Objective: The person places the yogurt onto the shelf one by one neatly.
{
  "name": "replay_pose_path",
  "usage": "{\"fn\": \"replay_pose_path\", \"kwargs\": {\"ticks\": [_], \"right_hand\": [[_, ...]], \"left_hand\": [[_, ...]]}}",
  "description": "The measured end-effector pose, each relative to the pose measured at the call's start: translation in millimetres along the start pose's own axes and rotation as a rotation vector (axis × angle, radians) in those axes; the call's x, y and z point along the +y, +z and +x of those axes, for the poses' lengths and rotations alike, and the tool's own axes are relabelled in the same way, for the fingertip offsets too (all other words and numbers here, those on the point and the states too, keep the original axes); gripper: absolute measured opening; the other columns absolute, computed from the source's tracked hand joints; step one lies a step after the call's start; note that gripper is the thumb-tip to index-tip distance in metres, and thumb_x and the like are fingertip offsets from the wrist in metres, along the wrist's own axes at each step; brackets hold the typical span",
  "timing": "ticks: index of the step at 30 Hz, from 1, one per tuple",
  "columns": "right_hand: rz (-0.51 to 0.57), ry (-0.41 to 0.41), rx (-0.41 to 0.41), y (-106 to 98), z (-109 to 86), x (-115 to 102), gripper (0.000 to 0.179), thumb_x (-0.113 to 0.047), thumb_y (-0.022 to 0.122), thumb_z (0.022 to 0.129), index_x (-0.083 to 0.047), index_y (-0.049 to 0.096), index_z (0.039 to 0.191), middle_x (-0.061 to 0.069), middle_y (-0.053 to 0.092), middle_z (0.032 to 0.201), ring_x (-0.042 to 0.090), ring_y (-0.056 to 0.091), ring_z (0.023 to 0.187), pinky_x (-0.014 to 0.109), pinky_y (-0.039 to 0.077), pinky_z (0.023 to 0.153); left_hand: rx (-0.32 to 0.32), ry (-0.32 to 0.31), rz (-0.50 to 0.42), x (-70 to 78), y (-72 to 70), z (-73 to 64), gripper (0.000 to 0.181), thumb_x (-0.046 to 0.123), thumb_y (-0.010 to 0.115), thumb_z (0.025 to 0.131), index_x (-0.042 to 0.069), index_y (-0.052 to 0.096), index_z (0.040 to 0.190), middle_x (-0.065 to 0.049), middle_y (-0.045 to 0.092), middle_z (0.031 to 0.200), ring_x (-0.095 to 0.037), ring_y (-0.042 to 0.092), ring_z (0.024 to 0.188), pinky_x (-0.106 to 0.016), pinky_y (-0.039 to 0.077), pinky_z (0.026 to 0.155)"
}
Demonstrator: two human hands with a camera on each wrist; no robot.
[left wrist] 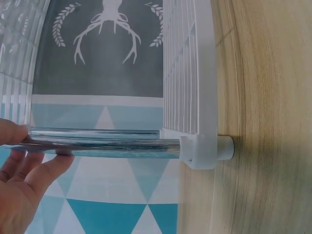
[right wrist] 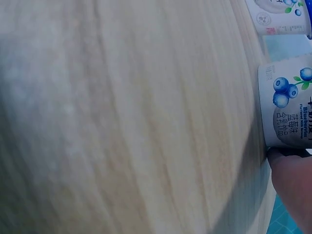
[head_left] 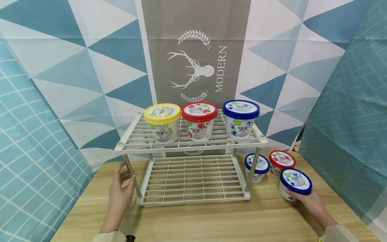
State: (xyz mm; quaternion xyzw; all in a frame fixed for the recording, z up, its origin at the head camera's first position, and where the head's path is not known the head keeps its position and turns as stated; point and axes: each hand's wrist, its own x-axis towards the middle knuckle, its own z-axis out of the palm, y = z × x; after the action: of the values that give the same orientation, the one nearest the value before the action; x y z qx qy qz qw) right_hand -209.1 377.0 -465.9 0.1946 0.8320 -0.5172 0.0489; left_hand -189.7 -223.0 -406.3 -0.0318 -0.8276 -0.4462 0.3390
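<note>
At the left, my left hand (head_left: 121, 194) holds the front left metal post (left wrist: 112, 147) of a white two-tier rack (head_left: 193, 201), thumb and fingers on either side of it. My right hand (head_left: 314, 204) grips a blueberry tub with a blue lid (head_left: 295, 181), at the right of the rack; the right wrist view shows its printed side (right wrist: 287, 107) and part of the hand. Just behind it are a second blue-lidded tub (head_left: 257, 164) and a red-lidded tub (head_left: 282, 159). On the upper shelf stand a yellow-lidded tub (head_left: 162, 122), a red-lidded tub (head_left: 199, 121) and a blue-lidded tub (head_left: 241, 119).
The rack stands on a wooden table (head_left: 193, 223), its lower shelf (head_left: 193, 178) a slatted grid close to the tabletop. Behind hangs a patterned cloth (head_left: 193, 50) with a deer print. Tiled-pattern cloths flank the table at left (head_left: 33, 144) and right (head_left: 347, 141).
</note>
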Motion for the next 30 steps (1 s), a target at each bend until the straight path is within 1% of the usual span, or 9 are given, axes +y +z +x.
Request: {"fn": "replay_pose_path", "kwargs": {"ticks": [8, 18, 20, 21, 25, 27, 28, 30], "right_hand": [[-0.006, -0.011, 0.046, 5, -2.4, 0, 0.117, -0.052, 0.067, 0.081, 0.001, -0.014, 0.146, 0.034, 0.001, 0.15, 0.054, 0.011, 0.135, 0.066, 0.02, 0.108], [0.008, -0.012, 0.072, 8, -5.7, -3, 0.117, -0.05, 0.068, 0.08, 0.0, -0.015, 0.146, 0.034, 0.0, 0.15, 0.054, 0.012, 0.135, 0.066, 0.02, 0.108], [0.008, -0.014, 0.077, 9, -6.0, -3, 0.117, -0.05, 0.068, 0.08, 0.0, -0.015, 0.146, 0.034, 0.0, 0.15, 0.054, 0.012, 0.135, 0.066, 0.02, 0.107], [0.01, -0.012, 0.081, 9, -5.9, -3, 0.117, -0.049, 0.068, 0.08, 0.0, -0.015, 0.147, 0.034, 0.0, 0.15, 0.054, 0.012, 0.135, 0.066, 0.02, 0.107], [0.012, -0.012, 0.088, 10, -6.3, -1, 0.119, -0.051, 0.069, 0.079, -0.001, -0.014, 0.147, 0.034, 0.001, 0.15, 0.054, 0.012, 0.135, 0.066, 0.021, 0.107], [0.01, -0.012, 0.095, 10, -6.5, 0, 0.121, -0.053, 0.07, 0.077, -0.001, -0.013, 0.147, 0.034, 0.002, 0.15, 0.054, 0.012, 0.135, 0.066, 0.021, 0.107], [0.005, -0.015, 0.096, 10, -6.7, 0, 0.122, -0.055, 0.071, 0.076, -0.001, -0.013, 0.147, 0.034, 0.002, 0.15, 0.054, 0.012, 0.135, 0.066, 0.021, 0.107], [-0.005, -0.017, 0.106, 11, -7.4, 0, 0.124, -0.056, 0.071, 0.074, -0.001, -0.012, 0.147, 0.034, 0.004, 0.15, 0.054, 0.014, 0.135, 0.066, 0.022, 0.107]], "left_hand": [[0.018, 0.007, -0.001, -0.6, 1.5, 0.4, 0.064, -0.011, 0.058, 0.085, 0.006, 0.03, 0.14, -0.023, 0.058, 0.105, 0.02, 0.043, 0.088, 0.006, 0.039, 0.07], [0.02, -0.021, 0.017, 1.7, 1.0, 0.8, 0.063, -0.009, 0.059, 0.085, 0.006, 0.031, 0.14, -0.023, 0.059, 0.106, 0.021, 0.043, 0.088, 0.005, 0.039, 0.07], [0.021, -0.012, 0.027, 1.9, 0.7, 0.7, 0.063, -0.009, 0.059, 0.085, 0.006, 0.031, 0.14, -0.023, 0.06, 0.106, 0.021, 0.043, 0.088, -0.005, 0.05, 0.071], [0.021, -0.009, 0.025, 1.7, 0.9, 0.6, 0.063, -0.01, 0.059, 0.085, 0.005, 0.031, 0.14, -0.023, 0.06, 0.106, 0.021, 0.043, 0.088, -0.005, 0.05, 0.071], [0.017, -0.007, 0.019, 1.6, 0.8, 0.1, 0.064, -0.01, 0.059, 0.086, 0.006, 0.03, 0.14, -0.023, 0.059, 0.107, 0.021, 0.042, 0.089, -0.004, 0.049, 0.071], [0.012, -0.021, 0.008, 1.6, 0.8, 0.0, 0.063, -0.009, 0.058, 0.086, 0.006, 0.03, 0.14, -0.023, 0.059, 0.107, 0.021, 0.043, 0.089, 0.006, 0.039, 0.07], [0.01, -0.026, 0.012, 1.7, 0.5, -0.1, 0.063, -0.009, 0.058, 0.086, 0.007, 0.03, 0.141, -0.022, 0.059, 0.107, 0.021, 0.043, 0.089, 0.005, 0.04, 0.071], [0.008, -0.034, 0.015, 1.8, 0.1, -0.3, 0.064, -0.008, 0.058, 0.086, 0.007, 0.03, 0.141, -0.022, 0.059, 0.108, 0.02, 0.043, 0.089, -0.003, 0.048, 0.071]]}}
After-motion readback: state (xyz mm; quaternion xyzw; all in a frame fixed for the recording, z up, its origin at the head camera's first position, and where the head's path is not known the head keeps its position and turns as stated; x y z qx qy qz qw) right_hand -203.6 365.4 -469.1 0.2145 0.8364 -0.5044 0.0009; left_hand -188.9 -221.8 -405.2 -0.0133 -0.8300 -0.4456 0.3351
